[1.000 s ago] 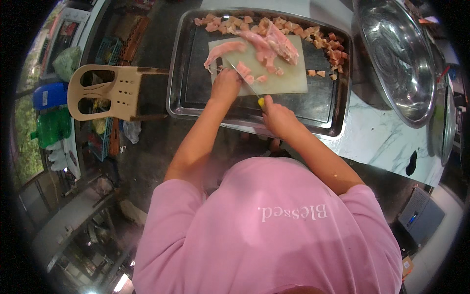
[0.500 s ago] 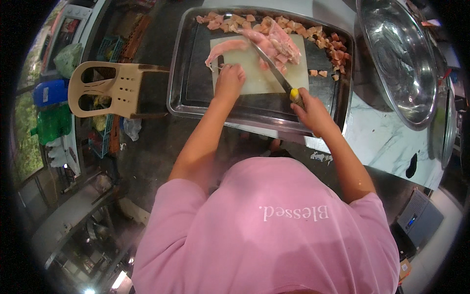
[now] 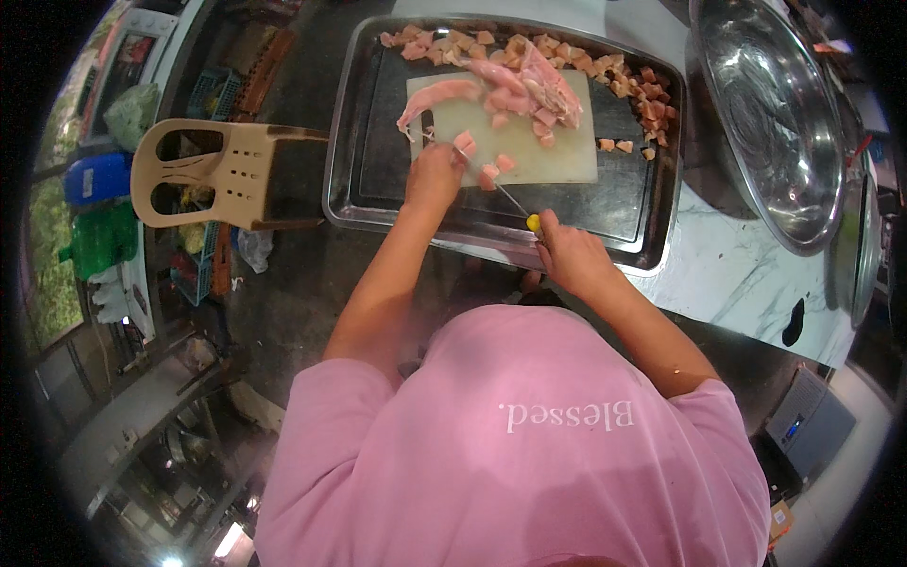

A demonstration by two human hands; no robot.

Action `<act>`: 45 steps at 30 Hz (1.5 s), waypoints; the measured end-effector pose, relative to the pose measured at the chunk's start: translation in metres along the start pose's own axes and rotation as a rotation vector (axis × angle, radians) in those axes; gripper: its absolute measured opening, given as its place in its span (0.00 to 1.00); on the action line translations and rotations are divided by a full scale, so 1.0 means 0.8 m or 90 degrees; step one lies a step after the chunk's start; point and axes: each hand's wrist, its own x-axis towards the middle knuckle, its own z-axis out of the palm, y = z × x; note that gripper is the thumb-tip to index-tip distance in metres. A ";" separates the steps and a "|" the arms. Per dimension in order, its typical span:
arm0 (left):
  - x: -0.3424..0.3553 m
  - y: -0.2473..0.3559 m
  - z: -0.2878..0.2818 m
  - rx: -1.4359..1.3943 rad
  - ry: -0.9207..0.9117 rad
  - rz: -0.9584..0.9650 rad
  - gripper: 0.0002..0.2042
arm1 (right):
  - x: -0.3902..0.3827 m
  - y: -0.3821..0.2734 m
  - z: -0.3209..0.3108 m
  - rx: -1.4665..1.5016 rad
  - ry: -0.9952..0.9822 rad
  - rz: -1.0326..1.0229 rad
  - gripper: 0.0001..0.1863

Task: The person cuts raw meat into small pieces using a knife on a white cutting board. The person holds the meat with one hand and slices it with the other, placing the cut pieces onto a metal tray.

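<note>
My right hand (image 3: 574, 253) is closed round the handle of a knife (image 3: 511, 198), whose yellow collar shows by my fingers. The thin blade slants up and left across the cutting board (image 3: 557, 156), its tip close to my left hand (image 3: 436, 174). The left fingers are curled against a small piece of raw chicken (image 3: 464, 143); their tips are partly hidden. Two cut cubes (image 3: 489, 177) lie by the blade. A long strip of chicken (image 3: 439, 94) lies above my left hand, and a larger heap of chicken (image 3: 539, 85) covers the board's far side.
The board sits in a wide metal tray (image 3: 340, 180) with diced chicken (image 3: 652, 104) along its far and right edges. A large steel basin (image 3: 775, 123) stands to the right on the marbled table (image 3: 746, 269). At the left is a beige plastic chair (image 3: 241, 175).
The knife has swung down and left, from the chicken heap to near my left hand. My left hand has moved slightly nearer me. Cut cubes now lie on the board's near part.
</note>
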 end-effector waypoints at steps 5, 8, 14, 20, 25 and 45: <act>0.004 0.004 -0.007 -0.001 -0.011 0.042 0.08 | 0.009 -0.028 0.006 0.116 -0.062 0.038 0.18; 0.001 0.015 -0.016 -0.020 -0.014 0.046 0.08 | 0.043 -0.037 0.022 0.138 -0.040 0.027 0.19; 0.011 -0.003 -0.006 0.026 -0.006 -0.016 0.12 | 0.033 -0.020 0.001 0.019 -0.054 0.045 0.19; 0.025 -0.031 -0.001 0.002 0.068 -0.052 0.11 | 0.006 0.016 -0.005 -0.018 -0.026 0.098 0.21; 0.034 -0.006 0.031 -0.016 0.138 0.075 0.12 | -0.001 0.038 -0.043 0.101 0.065 0.140 0.22; 0.085 0.083 0.112 -0.148 0.178 0.215 0.41 | -0.140 0.096 -0.083 0.436 0.350 0.222 0.13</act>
